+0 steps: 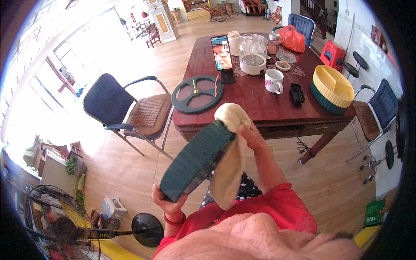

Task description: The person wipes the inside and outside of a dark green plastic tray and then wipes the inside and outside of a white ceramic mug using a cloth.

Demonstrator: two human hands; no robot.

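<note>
The left hand point(170, 203) of the person grips the lower end of a dark green, round, shallow container with a smooth outer wall point(197, 160). This container is held in the air, tilted on its side, between the body and the near edge of the dark red wooden bench point(251, 113). The right hand point(251, 135) is closed on a soft, cream-coloured cloth point(229, 173), which is bunched over the upper end of the container and hangs down beside it.

On the bench, near the left corner, lies a dark green wheel-shaped frame point(204, 92) with spokes and a brass-coloured post in its centre. Just behind it, a phone point(222, 53) stands upright on a black stand point(227, 76). To the right are a white mug with pink flowers point(273, 81), a small black object point(297, 94) and a yellow divided round tray point(338, 82), which sits upon a dark green base point(323, 99).
</note>
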